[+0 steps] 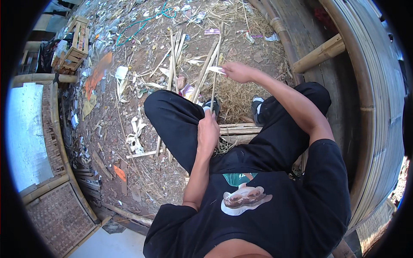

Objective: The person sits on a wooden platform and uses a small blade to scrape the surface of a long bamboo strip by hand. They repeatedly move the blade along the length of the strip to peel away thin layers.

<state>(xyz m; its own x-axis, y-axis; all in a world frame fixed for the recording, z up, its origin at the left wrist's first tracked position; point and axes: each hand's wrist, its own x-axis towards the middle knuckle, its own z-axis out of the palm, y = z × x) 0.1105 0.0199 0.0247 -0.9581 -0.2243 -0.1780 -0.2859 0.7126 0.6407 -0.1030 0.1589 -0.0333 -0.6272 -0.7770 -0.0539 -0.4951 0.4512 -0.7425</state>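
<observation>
A long, thin bamboo strip [214, 88] runs up and away from between my knees. My left hand [208, 132] is closed around its near end, beside my left knee. Farther out, my right hand [238, 72] grips what looks like a knife [216, 69], its bright, pointed blade facing left across the strip. Its handle is hidden in my fist. Whether the blade touches the strip I cannot tell. More split bamboo strips [173, 60] lie on the ground just beyond my left knee.
Straw-like shavings [236, 101] are heaped between my feet. Litter and pale husks [137, 135] cover the dirt on the left. A wooden crate [77, 45] stands at the far left. Bamboo poles [320, 53] and planks border my right side, and a woven panel [62, 219] stands at the lower left.
</observation>
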